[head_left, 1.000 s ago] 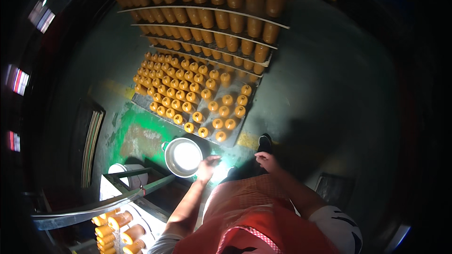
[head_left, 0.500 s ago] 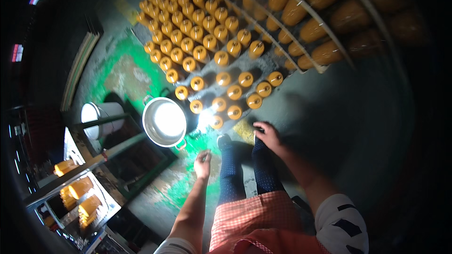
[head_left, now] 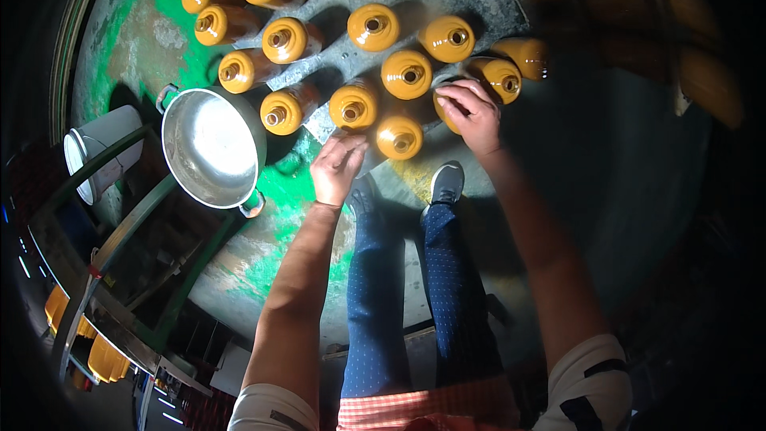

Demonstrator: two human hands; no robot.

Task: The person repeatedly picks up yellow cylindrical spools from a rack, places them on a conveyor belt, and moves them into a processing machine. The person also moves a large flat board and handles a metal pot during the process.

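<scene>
Orange-yellow bottles with rounded shoulders and narrow open necks stand upright on the floor before me. My right hand (head_left: pixel 475 118) reaches over one bottle (head_left: pixel 448 114) at the front right, its bent fingers closed at the top, which they hide. Beside it stands another bottle (head_left: pixel 499 78). My left hand (head_left: pixel 339 166) is low at the front left of the group, fingers curled and pressed together; what is beneath them is hidden. Just beyond its fingertips is a bottle (head_left: pixel 353 105). Between my hands stands one more bottle (head_left: pixel 400 137).
A wide two-handled metal pot (head_left: pixel 211 148) stands left of the bottles on the green-patched floor. Further left are a white bucket (head_left: pixel 104 152) and a dark frame (head_left: pixel 132 227). Curved rails (head_left: pixel 662 24) with more bottles are at the upper right. My shoes (head_left: pixel 448 183) are close to the front bottles.
My view has come lower and closer to the bottles. Both hands have reached forward from over my legs to the front bottles, the right one onto a bottle's top.
</scene>
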